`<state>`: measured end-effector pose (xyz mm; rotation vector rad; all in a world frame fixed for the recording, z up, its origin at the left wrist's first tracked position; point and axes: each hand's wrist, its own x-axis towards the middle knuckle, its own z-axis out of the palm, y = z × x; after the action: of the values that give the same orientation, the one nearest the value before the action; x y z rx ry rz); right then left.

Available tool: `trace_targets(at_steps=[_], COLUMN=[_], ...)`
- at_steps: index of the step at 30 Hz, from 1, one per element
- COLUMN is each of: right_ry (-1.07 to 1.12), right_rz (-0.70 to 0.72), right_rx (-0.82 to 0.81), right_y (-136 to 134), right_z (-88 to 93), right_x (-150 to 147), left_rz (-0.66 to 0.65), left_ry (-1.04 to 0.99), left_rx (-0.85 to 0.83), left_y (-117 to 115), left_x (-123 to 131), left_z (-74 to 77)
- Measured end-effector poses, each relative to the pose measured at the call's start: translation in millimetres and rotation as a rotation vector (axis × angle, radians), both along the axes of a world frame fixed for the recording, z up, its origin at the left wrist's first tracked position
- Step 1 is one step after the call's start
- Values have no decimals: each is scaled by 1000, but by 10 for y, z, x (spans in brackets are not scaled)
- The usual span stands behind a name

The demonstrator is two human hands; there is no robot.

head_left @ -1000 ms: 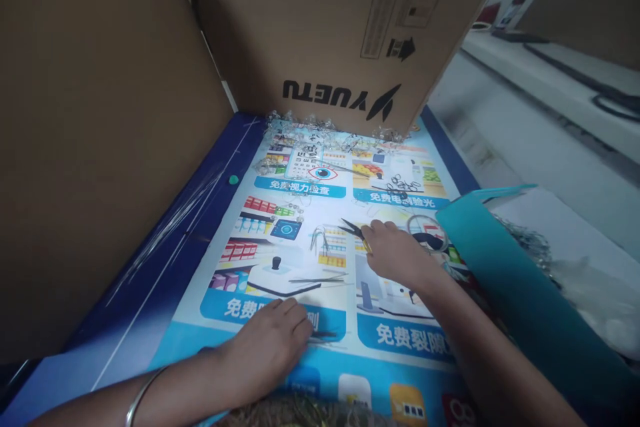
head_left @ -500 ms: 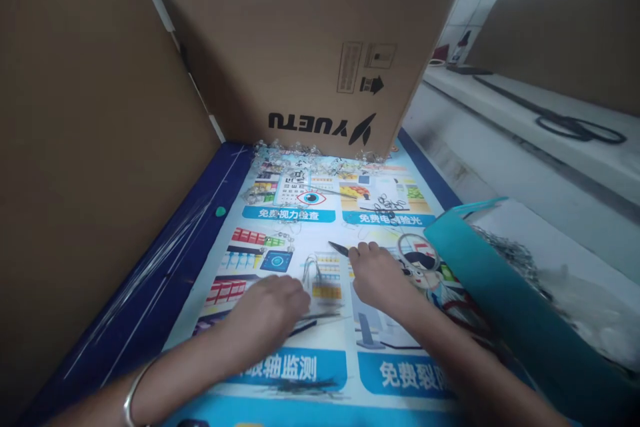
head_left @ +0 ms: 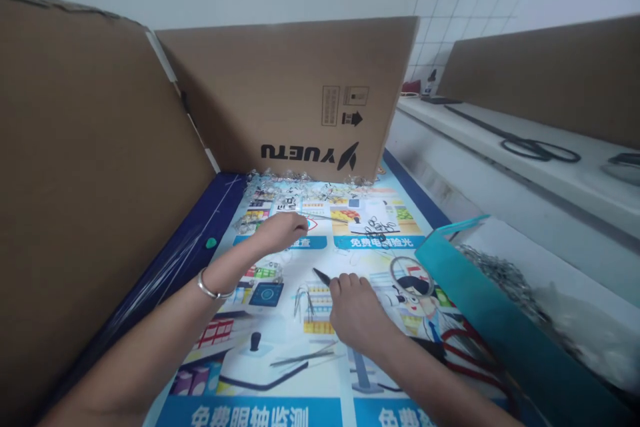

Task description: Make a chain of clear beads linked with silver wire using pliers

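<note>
My left hand (head_left: 283, 231) reaches over the upper middle of the printed mat (head_left: 295, 267), fingers closed; what they hold, if anything, is hidden. A thin grey rod (head_left: 327, 217) lies just beyond its fingertips. My right hand (head_left: 356, 312) grips a tool with a dark pointed tip (head_left: 321, 276); the rest is hidden by the palm. Left of that hand lie bent thin wires (head_left: 303, 303) and a small bundle of straight wires (head_left: 304, 355). Small black rings (head_left: 379, 229) sit farther back, with clear bead-like pieces (head_left: 300, 183) along the back edge.
Cardboard panels stand behind (head_left: 285, 93) and to the left (head_left: 90, 127). At right is a teal box (head_left: 505, 307) with tangled metal pieces and a clear bag. A ring-shaped coil (head_left: 411, 275) and red handles (head_left: 465, 347) lie near my right arm. Scissors (head_left: 540, 149) rest on the ledge.
My left hand has moved forward from beside the bent wires to the back part of the mat. My right hand keeps its grip on the pointed tool. The view has tilted up.
</note>
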<state>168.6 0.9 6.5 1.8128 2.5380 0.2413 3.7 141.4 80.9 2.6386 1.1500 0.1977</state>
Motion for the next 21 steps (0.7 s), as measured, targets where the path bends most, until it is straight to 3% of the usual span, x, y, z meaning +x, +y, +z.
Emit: trace_targets(at_steps=[3, 7, 15, 21], right_ry=[34, 68, 83, 99], right_rz=[-35, -51, -32, -24], right_rx=[19, 2, 10, -7], right_y=[4, 0, 8, 21], right_z=[-40, -39, -80, -90], right_x=[-32, -58, -56, -57], left_rz=[-50, -115, -86, -107], left_ry=[73, 133, 177, 153], left_rx=[12, -9, -23, -80], left_y=[66, 95, 218, 226], left_x=[115, 358, 777, 856], left_z=[16, -68, -374, -598])
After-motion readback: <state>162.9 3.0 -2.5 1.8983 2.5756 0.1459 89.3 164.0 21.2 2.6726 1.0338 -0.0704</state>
